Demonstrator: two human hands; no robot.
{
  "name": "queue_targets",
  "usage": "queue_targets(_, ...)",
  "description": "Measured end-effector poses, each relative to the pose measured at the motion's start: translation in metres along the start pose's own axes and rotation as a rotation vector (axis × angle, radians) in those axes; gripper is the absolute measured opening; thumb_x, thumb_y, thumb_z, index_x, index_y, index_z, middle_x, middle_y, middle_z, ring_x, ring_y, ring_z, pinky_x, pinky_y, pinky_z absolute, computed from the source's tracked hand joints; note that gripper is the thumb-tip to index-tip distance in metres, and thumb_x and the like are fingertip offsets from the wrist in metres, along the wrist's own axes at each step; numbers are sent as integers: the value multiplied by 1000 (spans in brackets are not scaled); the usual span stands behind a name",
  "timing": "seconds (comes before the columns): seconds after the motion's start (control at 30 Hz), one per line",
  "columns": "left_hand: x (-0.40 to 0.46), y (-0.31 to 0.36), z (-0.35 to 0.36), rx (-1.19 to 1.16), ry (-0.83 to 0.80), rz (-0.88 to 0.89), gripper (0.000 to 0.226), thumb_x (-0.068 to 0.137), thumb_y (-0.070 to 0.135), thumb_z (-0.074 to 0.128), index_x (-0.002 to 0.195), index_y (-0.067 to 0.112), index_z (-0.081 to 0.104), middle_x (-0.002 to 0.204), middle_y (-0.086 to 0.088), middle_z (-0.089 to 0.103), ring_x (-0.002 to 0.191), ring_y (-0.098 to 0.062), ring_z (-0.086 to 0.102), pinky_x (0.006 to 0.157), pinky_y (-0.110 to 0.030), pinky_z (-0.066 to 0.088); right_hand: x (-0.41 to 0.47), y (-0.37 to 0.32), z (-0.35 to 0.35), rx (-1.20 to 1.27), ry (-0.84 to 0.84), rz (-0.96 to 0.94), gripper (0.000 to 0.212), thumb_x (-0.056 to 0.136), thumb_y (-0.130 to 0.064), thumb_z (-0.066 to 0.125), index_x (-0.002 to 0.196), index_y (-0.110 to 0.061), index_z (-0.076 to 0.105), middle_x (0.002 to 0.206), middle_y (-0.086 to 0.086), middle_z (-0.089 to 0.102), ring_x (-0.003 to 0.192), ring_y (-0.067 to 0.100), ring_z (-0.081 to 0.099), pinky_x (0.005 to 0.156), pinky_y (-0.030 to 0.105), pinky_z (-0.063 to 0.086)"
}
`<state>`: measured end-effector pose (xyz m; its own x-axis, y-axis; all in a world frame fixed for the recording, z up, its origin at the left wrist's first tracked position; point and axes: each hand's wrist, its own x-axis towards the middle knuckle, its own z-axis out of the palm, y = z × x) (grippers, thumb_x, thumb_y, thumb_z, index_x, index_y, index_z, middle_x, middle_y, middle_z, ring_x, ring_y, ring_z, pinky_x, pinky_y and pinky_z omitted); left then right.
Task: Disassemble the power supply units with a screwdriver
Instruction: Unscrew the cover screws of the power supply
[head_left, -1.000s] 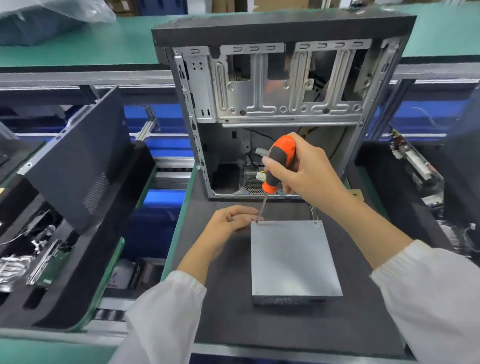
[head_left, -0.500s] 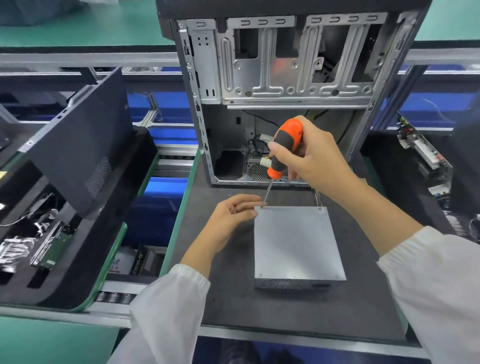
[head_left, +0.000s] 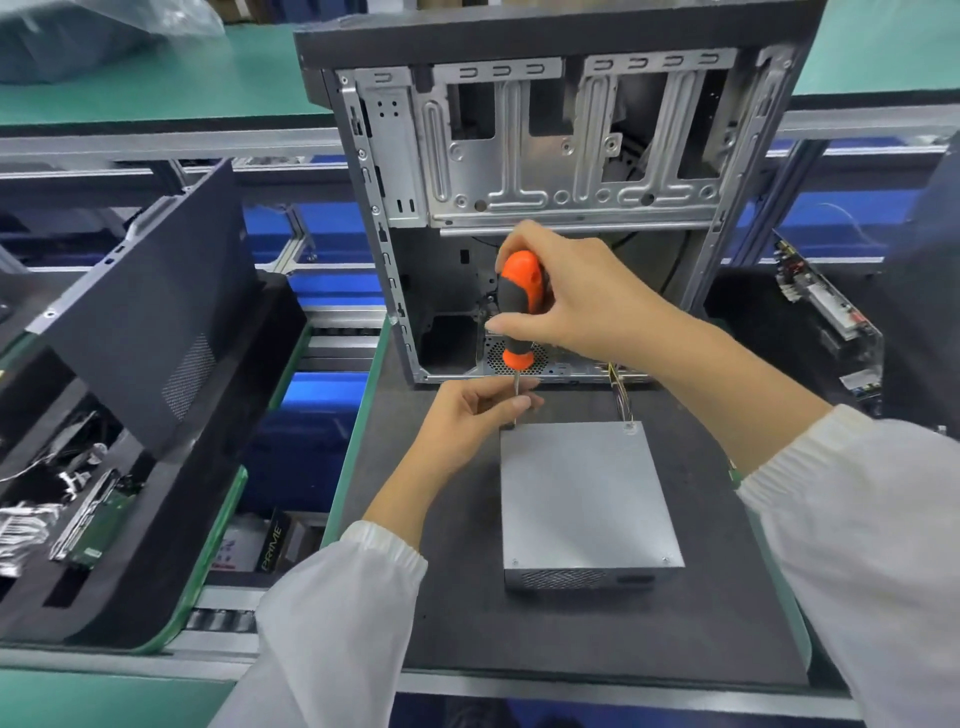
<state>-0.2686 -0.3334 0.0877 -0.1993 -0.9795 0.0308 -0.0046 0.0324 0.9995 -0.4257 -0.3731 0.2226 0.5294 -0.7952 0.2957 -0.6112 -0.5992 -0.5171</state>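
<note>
barely begun: the power supply unit (head_left: 587, 493) lies flat before the open pc case (head_left: 545, 208), lid on. right hand (head_left: 582, 296) grips the screwdriver (head_left: 517, 312) at its far-left corner screw; left hand (head_left: 467, 421) pinches the shaft. other corner screws remain.

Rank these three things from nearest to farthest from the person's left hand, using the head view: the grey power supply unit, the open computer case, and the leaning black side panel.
From the left hand:
1. Power supply unit: just right of the hand, which is at its far-left corner.
2. Computer case: directly behind, standing upright.
3. Black side panel: far left, leaning on the neighbouring tray.
</note>
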Motion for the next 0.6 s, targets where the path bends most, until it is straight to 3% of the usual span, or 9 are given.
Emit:
queue_targets(0.17,4,6,2,22,4,28,22,94,2,59,112,11,69,97,-3,76,94,-20,73,88,-30,56,3,6,-17,9,-148,-64,31,82,-32,74,100,-23,50,71,-16,55,63,-10,52,55,11,35)
queue_targets(0.37,1,5,3,26,71,68,21,90,-2,62,91,15,75,87,-7,77,90,-22,73,84,-30,57,17,-7,-36,-29,-504,-172,28,80,-22,74,94,-37,55,87,-23,59,78,-3,55,65,19,44)
queue_targets(0.47,1,3,4,3,118,58,25,90,-2,64,86,19,76,84,-5,77,89,-25,73,83,-31,58,23,-14,-36,-213,-430,-154,28,81,-50,67,97,-30,55,79,-14,60,70,2,54,63,27,42)
queue_targets(0.53,2,4,4,21,123,54,25,89,-1,64,86,21,77,84,-6,77,88,-26,73,83,-33,58,26,-19,-32,-445,-291,-82,53,80,-74,48,82,-21,53,67,-6,52,61,10,49,52,30,36)
queue_targets(0.6,3,4,4,61,116,52,25,90,1,64,86,22,76,83,-6,77,88,-25,73,84,-36,58,28,-26,-26,-720,-209,-85,64,83,-77,32,66,-17,44,61,-1,44,54,14,41,46,27,24)
